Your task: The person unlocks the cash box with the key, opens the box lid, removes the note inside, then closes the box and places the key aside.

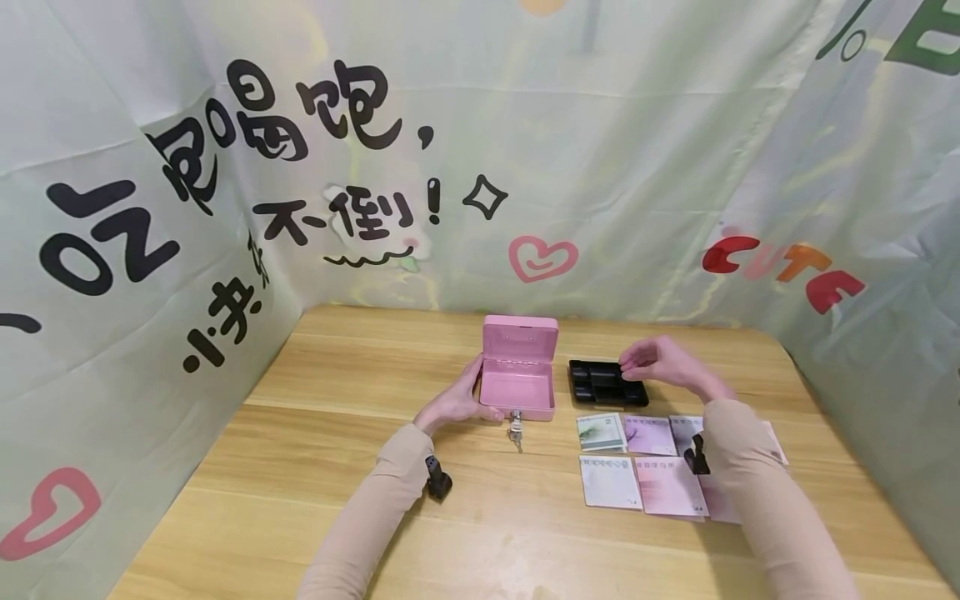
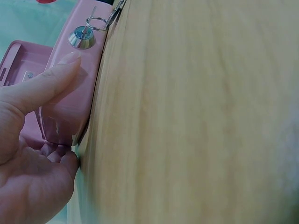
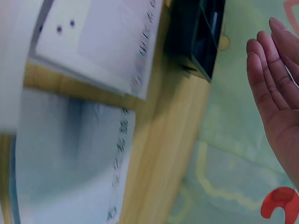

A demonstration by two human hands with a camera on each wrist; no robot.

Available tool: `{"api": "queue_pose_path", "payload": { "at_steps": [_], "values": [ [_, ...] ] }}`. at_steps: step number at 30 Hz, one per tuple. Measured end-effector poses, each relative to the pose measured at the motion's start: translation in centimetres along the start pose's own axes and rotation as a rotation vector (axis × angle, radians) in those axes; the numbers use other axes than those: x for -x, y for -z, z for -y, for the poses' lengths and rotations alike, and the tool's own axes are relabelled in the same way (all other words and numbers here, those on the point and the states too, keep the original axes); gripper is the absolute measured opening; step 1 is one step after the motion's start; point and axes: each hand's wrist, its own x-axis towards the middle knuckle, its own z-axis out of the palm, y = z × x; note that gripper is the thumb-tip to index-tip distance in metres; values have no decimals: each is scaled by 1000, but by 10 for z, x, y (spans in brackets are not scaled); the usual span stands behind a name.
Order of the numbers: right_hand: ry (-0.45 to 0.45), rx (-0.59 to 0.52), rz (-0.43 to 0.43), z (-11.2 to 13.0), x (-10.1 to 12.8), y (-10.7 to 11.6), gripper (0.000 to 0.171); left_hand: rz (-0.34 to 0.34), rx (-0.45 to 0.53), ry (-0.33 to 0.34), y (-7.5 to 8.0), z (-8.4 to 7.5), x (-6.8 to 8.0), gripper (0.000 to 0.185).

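Observation:
A pink cash box (image 1: 519, 388) stands on the table with its lid (image 1: 521, 340) raised. My left hand (image 1: 456, 402) grips the box at its left front corner. In the left wrist view the thumb (image 2: 49, 84) lies on the front face below the round lock (image 2: 82, 38), and the other fingers bend round the side. A key with a ring (image 1: 516, 428) hangs from the lock. Right of the box lies a black compartment tray (image 1: 588, 382). Over its right end hovers my right hand (image 1: 666, 363), fingers nearly straight, with nothing seen in them.
Banknotes lie in two rows in front of the tray, among them a green note (image 1: 602, 433), a purple note (image 1: 649, 435) and a pink note (image 1: 670, 486). My right forearm covers some of them. Printed cloth (image 1: 637, 167) walls in the wooden table (image 1: 510, 533).

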Motion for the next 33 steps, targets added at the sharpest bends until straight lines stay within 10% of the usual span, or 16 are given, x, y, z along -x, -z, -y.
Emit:
{"api": "queue_pose_path", "payload": {
  "at_steps": [33],
  "values": [
    [45,54,62,-12,-30,-40,20,2,-13,-12,0,0,0,125]
  ]
}}
